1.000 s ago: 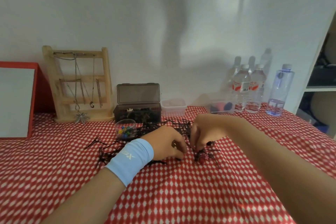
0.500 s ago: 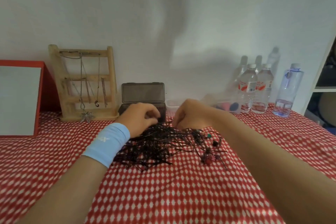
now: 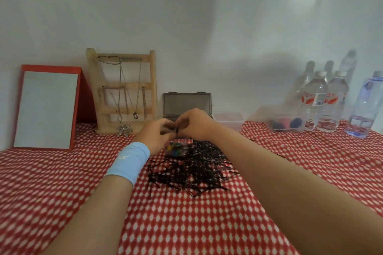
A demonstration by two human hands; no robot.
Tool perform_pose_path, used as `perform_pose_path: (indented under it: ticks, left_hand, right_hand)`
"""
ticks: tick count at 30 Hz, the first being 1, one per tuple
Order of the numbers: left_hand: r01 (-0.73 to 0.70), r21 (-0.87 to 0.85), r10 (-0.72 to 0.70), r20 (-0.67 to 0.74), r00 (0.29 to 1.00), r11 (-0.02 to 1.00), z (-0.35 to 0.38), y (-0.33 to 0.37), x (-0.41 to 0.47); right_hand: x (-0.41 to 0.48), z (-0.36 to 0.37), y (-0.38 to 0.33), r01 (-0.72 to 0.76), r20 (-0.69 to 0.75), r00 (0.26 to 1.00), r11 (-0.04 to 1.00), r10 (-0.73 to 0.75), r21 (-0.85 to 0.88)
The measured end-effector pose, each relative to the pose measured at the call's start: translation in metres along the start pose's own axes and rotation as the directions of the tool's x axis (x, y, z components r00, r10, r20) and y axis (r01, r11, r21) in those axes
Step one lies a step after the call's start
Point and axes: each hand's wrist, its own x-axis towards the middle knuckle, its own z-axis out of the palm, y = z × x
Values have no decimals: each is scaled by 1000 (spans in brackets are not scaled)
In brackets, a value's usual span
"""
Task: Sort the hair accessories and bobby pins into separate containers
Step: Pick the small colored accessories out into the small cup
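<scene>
On the red-and-white patterned tablecloth (image 3: 186,223), with the pile of black bobby pins (image 3: 192,167) as the centre of the dial, a red-framed mirror (image 3: 45,109) leans against the wall at about ten o'clock. Just right of it a wooden jewellery rack (image 3: 124,91) stands upright, hung with chains and a leaf pendant (image 3: 124,129).

The left hand (image 3: 156,135), with a pale blue wristband (image 3: 129,161) on its wrist, reaches in toward eleven o'clock. The right hand (image 3: 194,124) meets it at twelve. Both have their fingers curled, and the fingertips come together on a small dark piece (image 3: 177,130) – too small to name, and I cannot tell which hand bears it.

Behind the hands a dark grey box (image 3: 186,102) stands with its lid up. Below them a small clear cup (image 3: 176,149) of coloured bits touches the pile's far edge.

The bobby pins lie loose on the cloth between the two forearms, in no container.

At one o'clock a small clear tub (image 3: 228,119) sits by the wall. At two o'clock a larger clear container (image 3: 284,122) holds dark and pink hair accessories (image 3: 295,123). Past it, still near two, two clear water bottles (image 3: 315,101) stand upright – and a bluish bottle (image 3: 366,105) stands at the right edge.
</scene>
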Motion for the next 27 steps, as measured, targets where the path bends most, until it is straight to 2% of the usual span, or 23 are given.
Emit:
perform_pose_path:
  ticks: [5, 8, 10, 12, 14, 18, 23, 27]
  left_hand:
    - [40, 68, -36, -64, 997, 997, -1, -4, -2]
    - [74, 118, -86, 102, 991, 990, 0, 2, -3]
    - [73, 186, -104, 162, 981, 980, 2, 5, -5]
    - [58, 193, -84, 130, 988, 979, 5, 7, -5]
    - [41, 130, -54, 94, 994, 991, 8, 12, -4]
    - [-19, 74, 12, 87, 996, 997, 17, 39, -4]
    - [-118, 124, 97, 168, 981, 985, 51, 71, -7]
    - [-136, 158, 94, 251, 963, 978, 74, 86, -3]
  right_hand:
    - [1, 4, 9, -59, -75, 995, 998, 61, 23]
    - [-1, 7, 13, -94, -5, 996, 996, 94, -8]
    - [-4, 7, 16, -104, 19, 994, 994, 103, 30]
    - [-11, 1, 17, -116, 26, 993, 987, 114, 112]
    - [-20, -10, 17, -119, 16, 993, 977, 118, 175]
    - [-43, -44, 30, -143, -21, 988, 957, 154, 253]
    - [-71, -69, 57, -236, 20, 971, 935, 239, 265]
    - [-86, -79, 75, -324, 70, 946, 914, 316, 243]
